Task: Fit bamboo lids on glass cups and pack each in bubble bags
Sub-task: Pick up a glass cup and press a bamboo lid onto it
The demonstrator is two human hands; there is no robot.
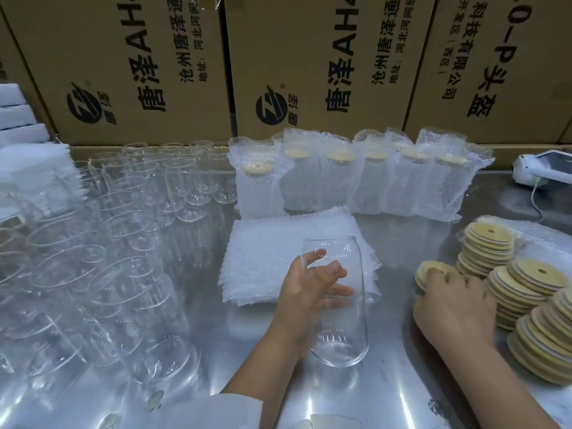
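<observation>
Left hand (312, 292) grips a glass cup (343, 342) from the side, with the thumb on the near wall and the fingers wrapped around the far wall, seen through the glass. The cup is upright, mouth up and without a lid, its base at or just above the steel table (399, 376); contact cannot be told. It sits centre front, overlapping the near corner of a flat stack of bubble bags (272, 252). Right hand (455, 308) reaches to the right, fingers curled over a tilted bamboo lid (431, 269) at the left edge of the lid stacks (526, 289); the thumb is hidden. Each lid has a round hole. Behind the bag stack is a row of packed cups (374, 184), standing upright in bubble bags with their lids showing through the open tops. The left half of the table is crowded with empty glass cups (123, 227), all upright and close together. Printed cardboard boxes (139, 57) form a wall at the back. White foam sheets (18, 113) are piled far left. A white device (544, 168) with a cable lies far right.
</observation>
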